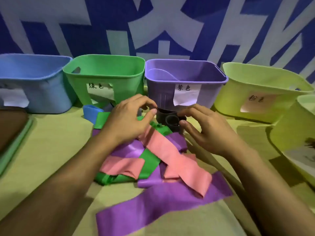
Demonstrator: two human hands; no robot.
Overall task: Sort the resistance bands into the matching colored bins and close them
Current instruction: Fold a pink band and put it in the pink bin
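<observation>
The table (51, 150) carried the whole job, with four open bins in a row along its far edge. From ten o'clock to two o'clock stood the blue bin (42, 92), the green bin (122, 79), the purple bin (209, 92) and the yellow-green bin (238, 103). A second yellow-green container (289, 133) stood at three o'clock. What appeared to be a lid (15, 143) lay at nine o'clock, though the blur made this uncertain.

At the centre, the pile of resistance bands (153, 160) lay unsorted: purple, pink and green strips overlapped, with a blue band (90, 113) at eleven o'clock of the pile. The purple bin seemed to hold one pale strip; no bin was closed. By this evidence the task was at an early stage, with nearly all sorting and every closure outstanding.

At twelve o'clock of the pile, the left hand (126, 120) and the right hand (204, 130) met on a black band (168, 120). Each hand pinched it between thumb and curled fingers, just in front of the purple bin.
</observation>
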